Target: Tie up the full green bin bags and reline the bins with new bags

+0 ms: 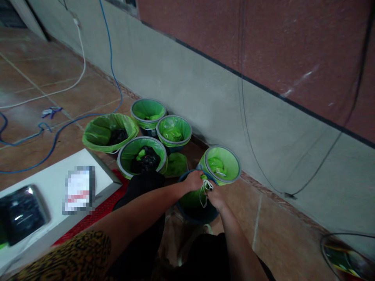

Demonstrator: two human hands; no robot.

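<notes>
1. A green bag is held at its gathered top between the person's 2 hands; its lower part is lowered inside a dark blue bin, directly below the fingers.
2. A white drawstring is bunched between the 2 hands, and a loop of it is left hanging over the bag.
3. The left hand is curled, its fingertips pinched on the bag's top just beside the drawstring; the exact placing of each finger is hidden.
4. The right hand is curled too, the drawstring being pinched at its fingertips; whether the bag is also gripped by it cannot be told.
5. A green-lined bin is set just behind the dark blue bin, near the wall.
6. To the left, 4 more lined bins are clustered, a black bag being held in the nearest.
7. A white box is placed farther left, and a dark tray is rested on it.
</notes>
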